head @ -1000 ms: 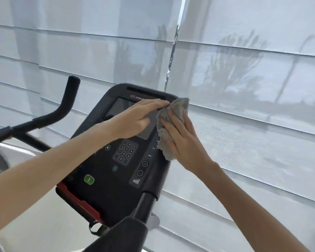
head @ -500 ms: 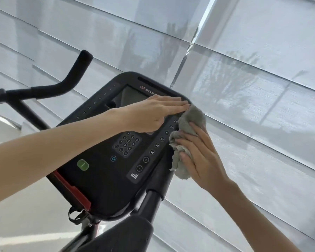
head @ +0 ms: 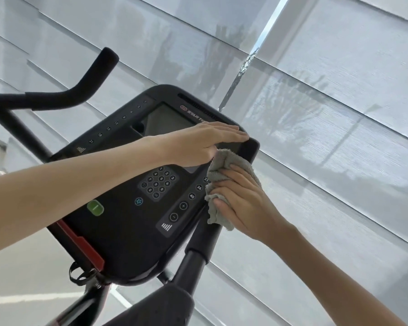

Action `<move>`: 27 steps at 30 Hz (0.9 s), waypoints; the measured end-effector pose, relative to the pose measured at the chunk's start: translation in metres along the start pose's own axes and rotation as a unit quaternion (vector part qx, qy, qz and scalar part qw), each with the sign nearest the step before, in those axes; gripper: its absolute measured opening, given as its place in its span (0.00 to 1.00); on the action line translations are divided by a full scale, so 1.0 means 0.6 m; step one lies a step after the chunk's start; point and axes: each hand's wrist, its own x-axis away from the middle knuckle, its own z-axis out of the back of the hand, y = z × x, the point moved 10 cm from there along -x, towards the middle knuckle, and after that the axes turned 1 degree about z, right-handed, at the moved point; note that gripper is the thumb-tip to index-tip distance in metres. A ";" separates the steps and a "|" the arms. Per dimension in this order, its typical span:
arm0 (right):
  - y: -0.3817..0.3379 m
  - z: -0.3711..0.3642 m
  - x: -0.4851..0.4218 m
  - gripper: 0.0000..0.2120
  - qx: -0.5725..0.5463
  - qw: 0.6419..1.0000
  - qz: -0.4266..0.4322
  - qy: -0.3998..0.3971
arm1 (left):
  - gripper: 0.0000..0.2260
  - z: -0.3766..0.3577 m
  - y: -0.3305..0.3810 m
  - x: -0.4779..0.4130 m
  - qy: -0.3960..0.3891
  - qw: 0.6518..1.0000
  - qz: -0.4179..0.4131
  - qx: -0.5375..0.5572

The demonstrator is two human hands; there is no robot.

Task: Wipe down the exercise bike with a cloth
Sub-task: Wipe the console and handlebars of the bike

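The exercise bike's black console (head: 127, 222) fills the middle of the view, with a screen, a keypad and a green button. My left hand (head: 198, 144) lies flat across the screen, fingers straight and reaching the console's right edge. My right hand (head: 240, 198) presses a bunched grey cloth (head: 222, 168) against the console's right side, with its fingers spread over the cloth. The cloth covers part of the right-hand button column.
A black handlebar (head: 85, 83) curves up at the left. The right handlebar post (head: 193, 257) runs down below the console. Pale window blinds (head: 327, 114) stand close behind the bike. A red strip (head: 80, 245) edges the console's lower left.
My right hand has slid the cloth down the console's right edge. My left hand has flattened and reached further across the screen. The view has tilted and drawn closer.
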 end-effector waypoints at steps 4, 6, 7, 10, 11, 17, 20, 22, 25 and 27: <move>-0.027 -0.026 0.018 0.18 -0.071 0.996 -0.036 -0.035 | 0.32 -0.013 0.006 0.012 -0.024 0.997 -0.002 -0.077; -0.038 -0.029 0.027 0.19 -0.127 0.990 -0.054 -0.021 | 0.31 -0.018 0.014 0.024 -0.026 0.989 -0.012 -0.149; -0.043 -0.026 0.031 0.20 -0.148 0.987 -0.056 -0.008 | 0.31 -0.019 0.017 0.032 -0.027 0.984 -0.014 -0.178; -0.044 -0.004 0.040 0.19 -0.178 0.981 -0.058 0.050 | 0.28 -0.014 0.031 0.074 -0.022 0.977 -0.012 -0.212; -0.038 0.012 0.042 0.19 -0.170 0.980 -0.061 0.083 | 0.27 -0.009 0.041 0.095 -0.013 0.978 -0.021 -0.205; 0.010 0.089 0.016 0.16 0.058 0.984 -0.024 0.168 | 0.19 -0.025 0.116 0.231 -0.040 0.993 -0.079 -0.082; 0.021 0.048 -0.022 0.14 0.139 0.987 0.004 0.086 | 0.22 -0.074 0.127 0.271 -0.117 0.986 -0.093 -0.067; 0.019 0.026 -0.030 0.13 0.146 0.988 0.011 0.054 | 0.24 -0.101 0.118 0.286 -0.166 0.981 -0.082 -0.053; 0.003 0.007 -0.024 0.14 0.088 0.996 -0.001 0.029 | 0.27 -0.110 0.104 0.289 -0.183 0.982 -0.049 -0.007; -0.019 -0.019 -0.010 0.17 0.025 0.999 -0.020 -0.011 | 0.28 -0.109 0.104 0.288 -0.176 0.983 -0.041 0.015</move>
